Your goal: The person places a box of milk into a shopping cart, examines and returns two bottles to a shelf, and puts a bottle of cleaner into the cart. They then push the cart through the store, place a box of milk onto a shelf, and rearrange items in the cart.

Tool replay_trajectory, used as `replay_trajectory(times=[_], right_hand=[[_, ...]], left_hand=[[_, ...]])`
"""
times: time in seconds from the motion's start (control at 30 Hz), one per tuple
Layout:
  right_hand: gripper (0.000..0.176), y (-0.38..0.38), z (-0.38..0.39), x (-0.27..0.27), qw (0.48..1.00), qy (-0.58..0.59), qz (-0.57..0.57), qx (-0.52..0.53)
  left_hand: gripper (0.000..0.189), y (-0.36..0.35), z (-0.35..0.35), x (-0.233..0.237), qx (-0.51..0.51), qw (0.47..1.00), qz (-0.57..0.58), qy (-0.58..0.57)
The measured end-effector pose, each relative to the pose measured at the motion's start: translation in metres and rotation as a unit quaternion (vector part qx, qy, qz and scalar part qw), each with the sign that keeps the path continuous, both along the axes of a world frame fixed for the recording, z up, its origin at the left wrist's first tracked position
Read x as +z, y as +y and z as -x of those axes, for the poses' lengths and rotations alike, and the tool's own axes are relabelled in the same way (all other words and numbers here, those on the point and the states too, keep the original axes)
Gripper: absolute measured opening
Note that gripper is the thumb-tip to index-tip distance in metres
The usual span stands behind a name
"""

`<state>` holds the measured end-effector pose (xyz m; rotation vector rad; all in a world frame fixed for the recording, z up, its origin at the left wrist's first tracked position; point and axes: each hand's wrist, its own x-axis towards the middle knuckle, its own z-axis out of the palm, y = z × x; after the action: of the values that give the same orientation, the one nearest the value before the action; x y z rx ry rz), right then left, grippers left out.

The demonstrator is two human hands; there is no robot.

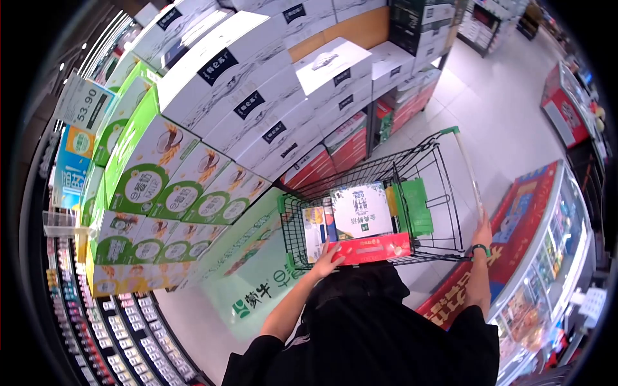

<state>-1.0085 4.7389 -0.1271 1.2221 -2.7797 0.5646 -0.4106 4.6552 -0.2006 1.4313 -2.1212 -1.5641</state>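
Observation:
A wire shopping cart (pixel 444 193) with green plastic corners stands in front of me. My right hand (pixel 481 235) is closed around the cart's handle (pixel 472 170) at its near end. My left hand (pixel 327 258) is at the left end of a long red box (pixel 373 249), its fingers bent over the box's end by the cart's near side. Beside the red box in the basket lie a white carton (pixel 360 209) with green print and a smaller white and orange box (pixel 313 226). A green plastic flap (pixel 414 207) stands at the basket's handle end.
Stacked green and white cartons (pixel 177 193) rise at the left, with marble-patterned white boxes (pixel 251 96) behind them. A price sign (pixel 85 106) reads 53.90. A red-fronted display case (pixel 508 238) stands close by on the right. Tiled floor (pixel 476 96) runs beyond the cart.

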Motion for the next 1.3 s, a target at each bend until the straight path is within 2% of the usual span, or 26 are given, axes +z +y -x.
replay_trajectory(times=[0.07, 0.13, 0.17, 0.27, 0.33, 0.43, 0.47, 0.5, 0.67, 0.73, 0.83, 0.9, 0.93, 0.97, 1.0, 1.07, 1.1, 1.13, 1.2, 1.23, 1.3], right_hand=[[0.049, 0.05, -0.003, -0.004, 1.0, 0.003, 0.03, -0.007], [0.049, 0.096, -0.015, -0.004, 0.996, -0.018, -0.021, -0.084], [0.049, 0.121, -0.021, -0.005, 0.995, -0.015, -0.021, -0.094], [0.044, 0.187, -0.051, -0.002, 0.985, -0.046, -0.031, -0.164], [0.039, 0.221, -0.076, 0.004, 0.957, -0.083, -0.126, -0.249], [0.036, 0.288, -0.101, -0.033, 0.944, -0.056, -0.108, -0.308], [0.037, 0.304, -0.107, -0.04, 0.936, -0.043, -0.1, -0.334], [0.038, 0.307, -0.133, -0.016, 0.924, -0.074, -0.112, -0.359], [0.043, 0.37, -0.184, -0.039, 0.898, -0.101, -0.079, -0.421], [0.044, 0.393, -0.202, -0.047, 0.893, -0.125, -0.067, -0.426], [0.045, 0.417, -0.23, -0.068, 0.883, -0.128, -0.049, -0.448], [0.045, 0.429, -0.244, -0.083, 0.88, -0.121, -0.038, -0.458], [0.046, 0.427, -0.256, -0.086, 0.861, -0.144, 0.004, -0.488], [0.047, 0.426, -0.263, -0.087, 0.839, -0.167, 0.045, -0.515], [0.047, 0.43, -0.266, -0.093, 0.84, -0.167, 0.048, -0.514], [0.047, 0.43, -0.27, -0.109, 0.775, -0.292, 0.111, -0.55], [0.042, 0.417, -0.28, -0.097, 0.758, -0.308, 0.17, -0.55], [0.042, 0.41, -0.285, -0.101, 0.757, -0.311, 0.171, -0.549], [0.036, 0.399, -0.29, -0.109, 0.701, -0.327, 0.3, -0.559], [0.032, 0.386, -0.295, -0.097, 0.68, -0.337, 0.334, -0.559], [0.032, 0.363, -0.294, -0.091, 0.658, -0.35, 0.352, -0.567]], left_hand=[[0.078, 0.001, 0.004, -0.004, -0.002, 0.999, -0.007, 0.032], [0.075, 0.001, 0.009, -0.013, -0.006, 0.998, 0.064, 0.015], [0.068, 0.004, 0.014, -0.016, 0.003, 0.993, 0.12, -0.005], [0.061, 0.01, 0.029, -0.002, 0.016, 0.987, 0.157, 0.037], [0.056, 0.012, 0.037, -0.001, -0.002, 0.981, 0.187, 0.049], [0.051, 0.018, 0.045, 0.006, -0.028, 0.961, 0.266, 0.07], [0.051, 0.019, 0.047, 0.011, -0.037, 0.96, 0.267, 0.075], [0.05, 0.02, 0.048, 0.014, -0.037, 0.963, 0.254, 0.085], [0.045, 0.03, 0.041, 0.022, -0.057, 0.973, 0.204, 0.097], [0.044, 0.034, 0.035, 0.025, -0.07, 0.966, 0.224, 0.113], [0.042, 0.039, 0.023, 0.021, -0.076, 0.97, 0.201, 0.117], [0.037, 0.04, 0.016, 0.02, -0.078, 0.962, 0.241, 0.105], [0.037, 0.04, 0.013, 0.022, -0.077, 0.961, 0.243, 0.107], [0.036, 0.041, 0.01, 0.024, -0.062, 0.97, 0.21, 0.102], [0.034, 0.042, 0.008, 0.023, -0.047, 0.978, 0.177, 0.096], [0.034, 0.045, 0.004, 0.022, -0.041, 0.979, 0.176, 0.093], [0.033, 0.046, 0.001, 0.021, -0.037, 0.98, 0.173, 0.088], [0.033, 0.046, -0.001, 0.021, -0.037, 0.98, 0.177, 0.087], [0.033, 0.048, -0.003, 0.021, -0.032, 0.983, 0.158, 0.09], [0.033, 0.049, -0.004, 0.022, -0.032, 0.982, 0.161, 0.09], [0.033, 0.049, -0.004, 0.025, -0.032, 0.984, 0.156, 0.079]])
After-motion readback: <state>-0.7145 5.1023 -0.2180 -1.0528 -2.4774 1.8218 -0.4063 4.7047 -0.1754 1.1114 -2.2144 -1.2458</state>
